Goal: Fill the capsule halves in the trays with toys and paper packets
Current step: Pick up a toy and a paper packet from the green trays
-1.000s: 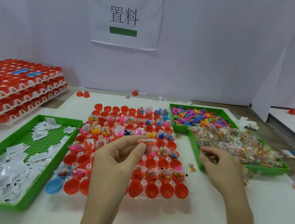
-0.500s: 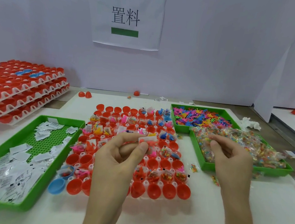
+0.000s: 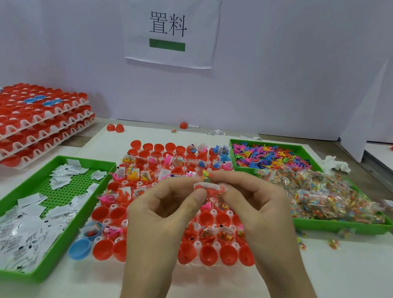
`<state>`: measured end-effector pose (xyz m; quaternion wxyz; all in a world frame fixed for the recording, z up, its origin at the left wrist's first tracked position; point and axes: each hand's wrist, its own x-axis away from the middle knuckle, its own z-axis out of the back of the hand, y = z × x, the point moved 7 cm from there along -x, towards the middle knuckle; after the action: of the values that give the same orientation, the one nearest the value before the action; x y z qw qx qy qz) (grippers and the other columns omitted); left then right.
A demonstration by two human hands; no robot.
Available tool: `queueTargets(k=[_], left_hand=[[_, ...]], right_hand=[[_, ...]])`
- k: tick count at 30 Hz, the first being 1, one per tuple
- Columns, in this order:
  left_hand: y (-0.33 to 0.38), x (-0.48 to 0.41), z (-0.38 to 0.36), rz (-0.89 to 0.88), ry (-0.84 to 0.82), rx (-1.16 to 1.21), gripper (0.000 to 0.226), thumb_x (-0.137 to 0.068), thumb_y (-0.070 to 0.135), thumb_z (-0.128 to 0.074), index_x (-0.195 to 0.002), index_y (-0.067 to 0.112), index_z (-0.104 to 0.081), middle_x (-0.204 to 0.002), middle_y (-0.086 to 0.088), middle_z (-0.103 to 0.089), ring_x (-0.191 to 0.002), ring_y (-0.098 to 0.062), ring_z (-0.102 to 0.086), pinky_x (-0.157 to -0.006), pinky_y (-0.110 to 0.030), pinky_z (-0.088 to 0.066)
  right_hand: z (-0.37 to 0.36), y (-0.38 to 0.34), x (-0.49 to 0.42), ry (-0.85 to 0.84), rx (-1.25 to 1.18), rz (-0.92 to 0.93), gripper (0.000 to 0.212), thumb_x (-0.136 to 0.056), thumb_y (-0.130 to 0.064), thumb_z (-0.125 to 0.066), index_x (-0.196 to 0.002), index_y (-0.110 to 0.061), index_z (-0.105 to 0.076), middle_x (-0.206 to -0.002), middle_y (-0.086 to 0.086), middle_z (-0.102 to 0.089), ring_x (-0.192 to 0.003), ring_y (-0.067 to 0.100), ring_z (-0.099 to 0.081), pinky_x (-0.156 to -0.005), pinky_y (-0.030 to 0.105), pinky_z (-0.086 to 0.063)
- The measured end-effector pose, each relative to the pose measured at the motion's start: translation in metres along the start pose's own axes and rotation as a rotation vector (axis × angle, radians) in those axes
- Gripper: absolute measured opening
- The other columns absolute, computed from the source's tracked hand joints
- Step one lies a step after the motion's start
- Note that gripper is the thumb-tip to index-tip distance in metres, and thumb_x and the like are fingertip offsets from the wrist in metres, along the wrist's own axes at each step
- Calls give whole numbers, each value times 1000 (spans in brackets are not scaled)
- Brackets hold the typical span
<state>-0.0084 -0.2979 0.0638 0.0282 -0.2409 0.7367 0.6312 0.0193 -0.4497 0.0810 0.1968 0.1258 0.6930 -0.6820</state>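
White table (image 3: pixel 321 288): my left hand (image 3: pixel 159 216) and right hand (image 3: pixel 261 215) pinch one paper packet (image 3: pixel 208 186) over the capsule tray (image 3: pixel 208 254); toys (image 3: pixel 272 156) at 2 o'clock.

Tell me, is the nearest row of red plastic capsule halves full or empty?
Empty: the visible red plastic capsule halves show bare insides; some are hidden.

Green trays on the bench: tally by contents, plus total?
Left green tray, paper packets: 1
Far right green tray, loose plastic toys: 1
Near right green tray, clear bead bags: 1
Total: 3
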Motion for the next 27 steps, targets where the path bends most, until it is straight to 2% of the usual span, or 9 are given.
queueTargets(k=[3, 7, 9, 14, 21, 23, 27], left_hand=[[2, 0, 4, -19, 55, 0, 15, -66, 33, -79, -81, 33, -78, -74, 2, -75, -70, -6, -71, -62, -10, -52], [2, 0, 7, -27, 60, 0, 17, -64, 34, -80, -80, 30, -78, -74, 1, -75, -70, -7, -72, -62, -11, -52], [1, -1, 8, -28, 59, -5, 18, -63, 37, -80, -80, 32, -78, -74, 3, -75, -71, -7, -71, -62, -10, -52], [1, -1, 10, -45, 57, -21, 17, -64, 41, -78, -79, 33, -78, -77, 6, -75, -74, -5, -71, -64, -10, -52], [2, -1, 10, -68, 20, -33, 16, -67, 36, -79, -83, 34, -78, -77, 4, -76, -73, -6, -72, -65, -11, -53], [0, -2, 11, -59, 14, -39, 21, -68, 34, -79, -88, 37, -79, -79, 5, -76, -76, -7, -73, -66, -12, -54], [-2, -3, 13, -64, 5, -61, 17, -70, 24, -79, -83, 35, -80, -79, 5, -77, -78, -9, -74, -67, -13, -55]], right_hand=[[1, -2, 1, -18, 37, -3, 27, -92, 4, -63, -94, -17, -79, -86, -7, -78, -86, 6, -73, -73, 13, -53], [3, -1, 1, -28, 57, -13, 25, -91, 2, -64, -92, -19, -79, -84, -6, -77, -83, 5, -72, -72, 12, -52], [2, 1, 1, -56, 27, -29, 16, -88, -7, -67, -95, -17, -78, -87, -5, -78, -86, 7, -73, -75, 14, -53], [-7, 2, 2, -140, 4, -36, 20, -80, -24, -78, -99, -18, -77, -92, -1, -78, -90, 16, -75, -79, 22, -58], [-6, 5, 2, -113, 26, -14, 14, -82, -15, -73, -93, -21, -78, -92, 0, -77, -92, 19, -74, -81, 29, -59], [-8, 5, 2, -126, 33, -9, 17, -83, -10, -73, -93, -23, -78, -91, -1, -77, -92, 18, -73, -79, 27, -59], [-10, 5, 1, -123, 28, -15, 23, -85, 2, -74, -92, -18, -79, -89, -2, -77, -87, 13, -74, -74, 19, -56]])
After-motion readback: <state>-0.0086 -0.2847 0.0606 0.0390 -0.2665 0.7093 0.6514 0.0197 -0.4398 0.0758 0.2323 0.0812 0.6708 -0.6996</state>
